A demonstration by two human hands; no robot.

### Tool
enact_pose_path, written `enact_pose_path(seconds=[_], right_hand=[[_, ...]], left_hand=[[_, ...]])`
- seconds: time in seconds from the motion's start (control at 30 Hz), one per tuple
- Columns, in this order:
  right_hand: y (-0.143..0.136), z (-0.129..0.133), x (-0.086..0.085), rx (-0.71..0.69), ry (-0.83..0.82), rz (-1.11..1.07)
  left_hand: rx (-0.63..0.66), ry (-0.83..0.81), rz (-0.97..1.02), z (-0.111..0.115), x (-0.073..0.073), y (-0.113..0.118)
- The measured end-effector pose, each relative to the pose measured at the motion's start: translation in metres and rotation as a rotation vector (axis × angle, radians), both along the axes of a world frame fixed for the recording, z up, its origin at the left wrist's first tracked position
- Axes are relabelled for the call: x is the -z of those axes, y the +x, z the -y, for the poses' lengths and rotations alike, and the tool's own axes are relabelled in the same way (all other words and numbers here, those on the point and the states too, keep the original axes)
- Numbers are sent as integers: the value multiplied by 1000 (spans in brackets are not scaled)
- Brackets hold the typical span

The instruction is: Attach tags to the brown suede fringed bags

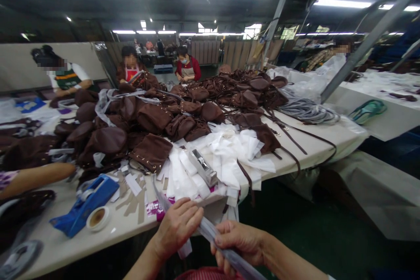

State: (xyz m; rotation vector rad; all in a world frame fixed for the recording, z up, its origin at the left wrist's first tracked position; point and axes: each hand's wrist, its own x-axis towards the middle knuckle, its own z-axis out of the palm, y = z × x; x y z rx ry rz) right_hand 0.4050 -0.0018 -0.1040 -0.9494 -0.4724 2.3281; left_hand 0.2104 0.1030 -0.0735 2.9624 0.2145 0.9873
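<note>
A long grey strip point(210, 230), wrapped in clear film, runs diagonally through both hands in front of my body. My left hand point(180, 224) is closed round its upper part, near the table's front edge. Lower and to the right, my right hand point(238, 243) grips the same strip between thumb and fingers. Just beyond the hands lie white sheets point(183, 175) and a metal dispenser point(202, 167). A purple and white wrapper point(155, 210) is beside the strip's far end.
Brown bags point(151, 153) are heaped across the table point(131, 227). A blue tape dispenser point(87, 205) and a tape roll point(97, 218) lie at the left. Another person's arm point(42, 177) reaches in there. Grey coils point(305, 110) rest at the right. Several people work beyond.
</note>
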Motion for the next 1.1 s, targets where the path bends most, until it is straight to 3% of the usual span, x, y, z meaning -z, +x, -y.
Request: enact_pose_path(seconds=[0.2, 0.33, 0.43, 0.63, 0.77, 0.87, 0.97, 1.03, 1.1], right_hand=[[13, 22, 0, 17, -28, 34], [20, 35, -6, 86, 26, -12], [15, 36, -19, 192, 128, -100], [-8, 12, -59, 592, 321, -207], [-20, -13, -81, 875, 348, -174], [-25, -26, -82, 932, 486, -41], [-20, -32, -71, 959, 685, 276], [-9, -36, -64, 886, 905, 605], [4, -41, -60, 681, 1193, 888]], left_hand=[[-92, -23, 31, -16, 19, -17], [-146, -198, 36, -22, 37, -25], [-161, -535, 32, -12, 43, -19], [-60, -1477, 39, 32, 34, 15], [-11, -1768, 132, 50, 26, 32], [-6, -1833, 157, 50, 25, 34], [-47, -1846, 156, 46, 24, 29], [-48, -1845, 127, 44, 21, 24], [-20, -1846, 82, 43, 16, 18]])
